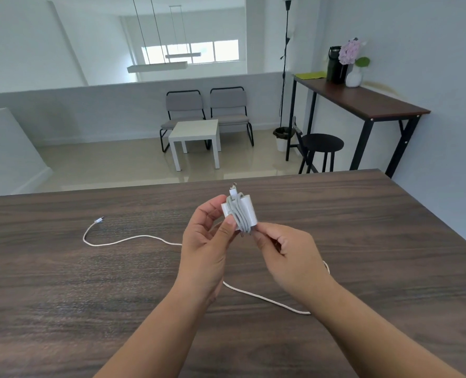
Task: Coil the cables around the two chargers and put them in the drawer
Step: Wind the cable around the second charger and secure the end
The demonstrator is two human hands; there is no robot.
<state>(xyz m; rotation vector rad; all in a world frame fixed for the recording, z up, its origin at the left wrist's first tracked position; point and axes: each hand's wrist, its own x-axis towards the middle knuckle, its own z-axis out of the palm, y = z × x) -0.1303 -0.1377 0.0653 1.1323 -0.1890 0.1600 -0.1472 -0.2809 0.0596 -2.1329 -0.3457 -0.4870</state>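
A white charger (pixel 247 207) with its grey cable wound around it several times is held above the dark wooden table (pixel 63 282). My left hand (pixel 207 241) grips its left side, thumb on the front. My right hand (pixel 283 255) pinches its lower right corner. The cable's plug end sticks up at the charger's top. A second white cable (pixel 133 238) lies loose on the table, its connector at the left, and runs under my hands to a loop at the right (pixel 294 309). Its charger is hidden. No drawer is in view.
The table's far edge runs just beyond my hands. Past it stand a small white table (pixel 196 132), two grey chairs, a black stool (pixel 322 144) and a tall side table (pixel 362 100) with a vase and a dark flask.
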